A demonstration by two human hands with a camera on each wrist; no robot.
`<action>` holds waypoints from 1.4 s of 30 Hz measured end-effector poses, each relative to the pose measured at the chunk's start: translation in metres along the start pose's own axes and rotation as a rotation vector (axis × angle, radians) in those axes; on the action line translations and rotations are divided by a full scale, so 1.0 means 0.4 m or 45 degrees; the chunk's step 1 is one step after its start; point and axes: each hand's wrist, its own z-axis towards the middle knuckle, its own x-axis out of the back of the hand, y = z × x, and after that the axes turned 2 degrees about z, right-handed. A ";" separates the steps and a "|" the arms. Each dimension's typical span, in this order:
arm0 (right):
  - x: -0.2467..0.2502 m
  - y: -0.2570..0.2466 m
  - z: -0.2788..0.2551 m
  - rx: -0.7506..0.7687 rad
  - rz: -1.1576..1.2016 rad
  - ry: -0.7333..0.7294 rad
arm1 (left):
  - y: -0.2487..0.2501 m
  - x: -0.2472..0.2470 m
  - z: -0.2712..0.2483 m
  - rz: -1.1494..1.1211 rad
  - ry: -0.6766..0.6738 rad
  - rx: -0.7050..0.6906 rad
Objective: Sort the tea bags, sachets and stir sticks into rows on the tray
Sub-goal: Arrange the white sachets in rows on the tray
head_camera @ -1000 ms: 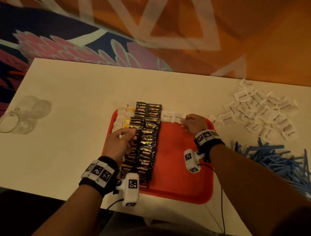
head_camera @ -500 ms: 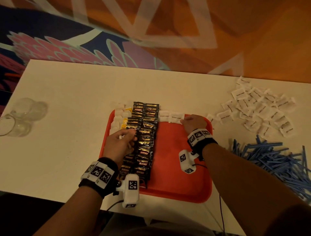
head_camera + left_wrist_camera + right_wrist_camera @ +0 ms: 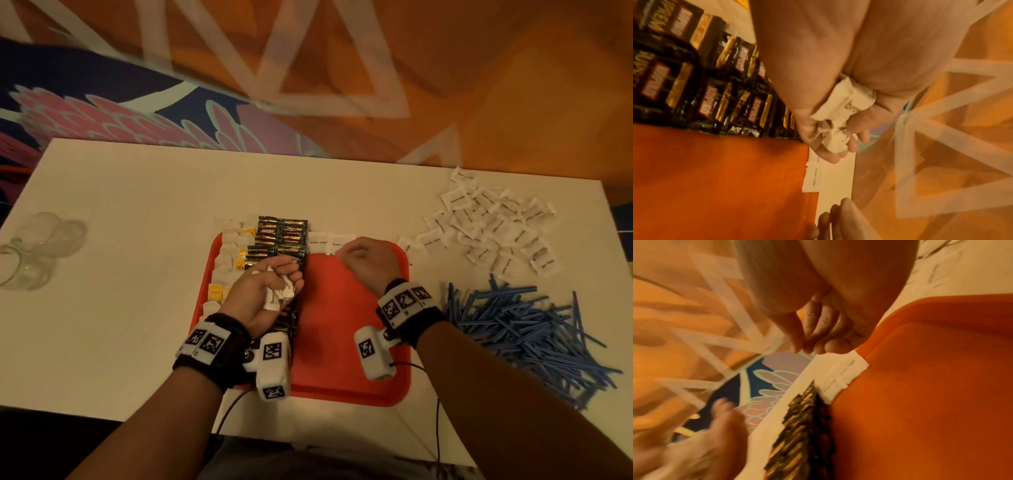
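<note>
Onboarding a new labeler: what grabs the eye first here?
The red tray at centre, with dark sachets in rows along its left part. The left hand above them holds crumpled white sachets. Right of the tray lies a heap of blue stir sticks.

tray (image 3: 346, 349): plastic by the look of it, orange-red, smooth, with a faint sheen
dark sachets (image 3: 286, 236): glossy foil-like wrappers, crinkled, black with gold bands
white sachets in the left hand (image 3: 279, 291): matt paper, creased and crumpled
white sachets at the tray's far edge (image 3: 318, 242): matt paper, flat, printed "brown sugar"
loose white sachets (image 3: 489, 226): the same matt paper
stir sticks (image 3: 524, 329): blue, thin, smooth, likely plastic
table (image 3: 137, 192): white, smooth, matt
glassware (image 3: 37, 246): clear, shiny
wristbands (image 3: 409, 313): black cloth
</note>
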 end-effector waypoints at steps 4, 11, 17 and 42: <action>-0.025 -0.044 -0.099 0.053 0.105 -0.300 | -0.018 -0.048 -0.011 0.017 -0.039 -0.041; -0.012 -0.044 -0.159 -0.024 0.220 -0.230 | -0.045 -0.097 -0.035 0.026 -0.076 -0.138; 0.034 -0.052 -0.181 -0.005 0.331 -0.129 | -0.059 -0.081 -0.063 0.214 0.090 -0.134; 0.147 0.011 -0.227 -0.094 0.738 -0.190 | -0.179 -0.196 -0.114 0.527 0.094 -0.399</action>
